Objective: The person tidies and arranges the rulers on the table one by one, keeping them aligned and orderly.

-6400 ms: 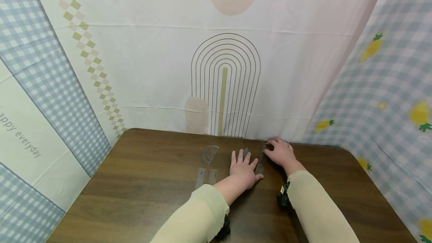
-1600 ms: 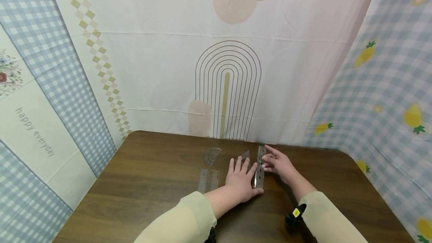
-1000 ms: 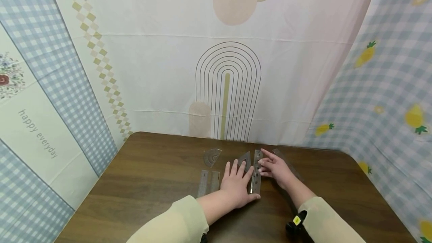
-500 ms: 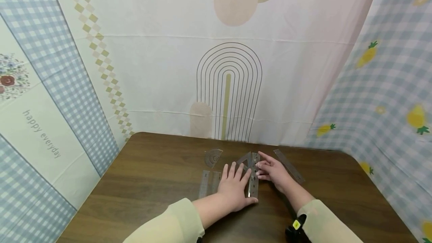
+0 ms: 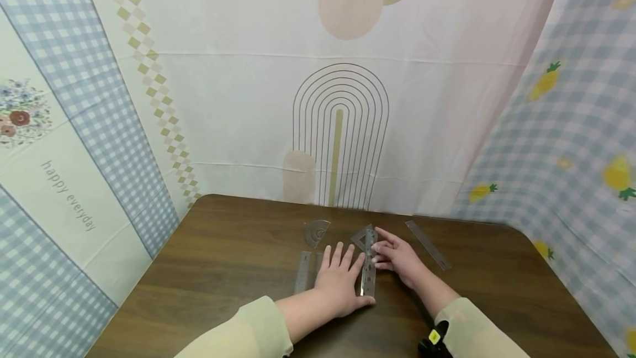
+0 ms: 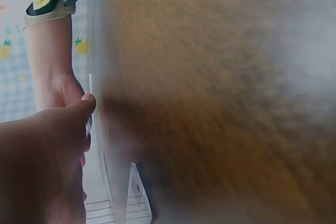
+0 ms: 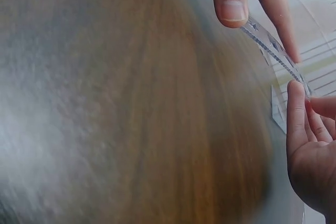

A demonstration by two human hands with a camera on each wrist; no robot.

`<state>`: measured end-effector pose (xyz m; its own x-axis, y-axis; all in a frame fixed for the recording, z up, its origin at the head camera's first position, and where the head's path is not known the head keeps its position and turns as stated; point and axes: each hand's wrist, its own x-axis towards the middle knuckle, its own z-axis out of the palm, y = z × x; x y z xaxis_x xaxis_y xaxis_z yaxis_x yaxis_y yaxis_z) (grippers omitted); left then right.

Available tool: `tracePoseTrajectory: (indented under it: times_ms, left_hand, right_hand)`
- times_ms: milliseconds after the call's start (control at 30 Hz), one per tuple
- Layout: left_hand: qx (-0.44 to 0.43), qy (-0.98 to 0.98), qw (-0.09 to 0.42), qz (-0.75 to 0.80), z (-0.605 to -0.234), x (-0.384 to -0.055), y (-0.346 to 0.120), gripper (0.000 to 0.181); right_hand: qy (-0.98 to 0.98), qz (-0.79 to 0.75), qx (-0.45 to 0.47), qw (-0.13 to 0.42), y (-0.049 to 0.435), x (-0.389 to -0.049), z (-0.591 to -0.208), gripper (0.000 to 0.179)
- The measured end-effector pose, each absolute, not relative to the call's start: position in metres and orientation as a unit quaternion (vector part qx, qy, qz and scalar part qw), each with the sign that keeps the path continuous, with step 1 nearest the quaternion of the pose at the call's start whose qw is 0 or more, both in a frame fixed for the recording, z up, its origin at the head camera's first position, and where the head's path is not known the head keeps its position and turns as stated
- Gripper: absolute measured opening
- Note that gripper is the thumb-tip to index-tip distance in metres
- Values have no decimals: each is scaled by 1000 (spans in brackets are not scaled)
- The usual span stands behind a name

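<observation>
A clear stencil ruler with cut-out shapes stands lengthwise between my hands in the head view. My left hand spreads its fingers beside it, index finger near its left edge and thumb at its near end. From the other side, my right hand pinches the ruler towards the far end, as the right wrist view also suggests, index finger stretched along it. The far end overlaps a clear set square. A clear protractor lies farther left. Beside the left hand is a plain ruler, with another partly hidden.
A further clear ruler lies slanted on the right of the brown wooden table. Behind the table's far edge hangs a white patterned cloth; a checked cloth hangs on the right.
Both hands have moved left and nearer with the stencil ruler, whose far end now overlaps the set square. The slanted ruler on the right came into view as the right hand moved off.
</observation>
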<state>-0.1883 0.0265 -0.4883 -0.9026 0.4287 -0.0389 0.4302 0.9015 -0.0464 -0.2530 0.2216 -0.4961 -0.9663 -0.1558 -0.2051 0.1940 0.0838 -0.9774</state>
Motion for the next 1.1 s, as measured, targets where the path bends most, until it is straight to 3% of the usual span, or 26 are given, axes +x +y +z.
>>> tracePoseTrajectory:
  times_ms: [300,1100]
  left_hand:
    - [220,975,33,-25,-480,-181,15,102]
    - [222,975,19,-14,-485,-161,-9,102]
  right_hand:
    - [722,-679,15,135,211,-248,-496,58]
    - [715,-682,-8,154,187,-233,-500,57]
